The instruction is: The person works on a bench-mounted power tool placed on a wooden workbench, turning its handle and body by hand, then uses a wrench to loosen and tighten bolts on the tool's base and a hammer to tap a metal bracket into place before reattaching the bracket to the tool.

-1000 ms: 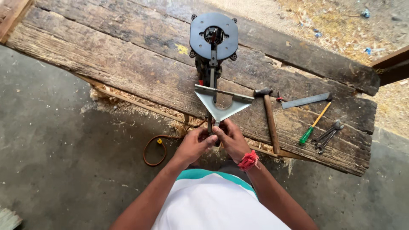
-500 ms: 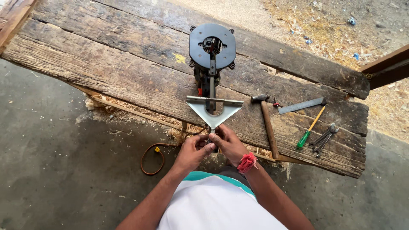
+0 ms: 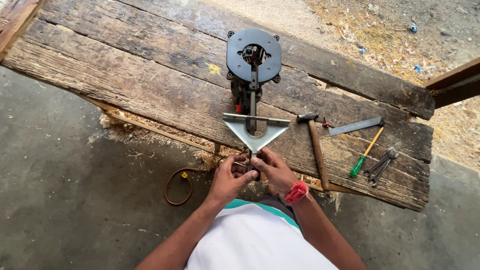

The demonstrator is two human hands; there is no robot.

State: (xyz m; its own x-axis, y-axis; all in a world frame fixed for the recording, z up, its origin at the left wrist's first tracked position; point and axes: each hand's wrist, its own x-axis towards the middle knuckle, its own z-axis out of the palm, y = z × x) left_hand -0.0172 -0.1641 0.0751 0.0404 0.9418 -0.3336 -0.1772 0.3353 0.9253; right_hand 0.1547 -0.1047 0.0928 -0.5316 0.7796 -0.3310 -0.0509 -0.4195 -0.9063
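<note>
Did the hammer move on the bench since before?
No. The hammer lies beside the triangular guide and the green screwdriver just as before; only the camera shifted.

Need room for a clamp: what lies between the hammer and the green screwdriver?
Only bare plank lies between hammer and green screwdriver, in the head view.

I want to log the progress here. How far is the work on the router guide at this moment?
Already done: the router lies base-up on the wooden bench, with the triangular guide on its bar. In hand: the left hand and right hand pinch the guide's near tip. Left: I cannot tell whether it is tight. The hammer, screwdriver and spanners lie untouched.
</note>
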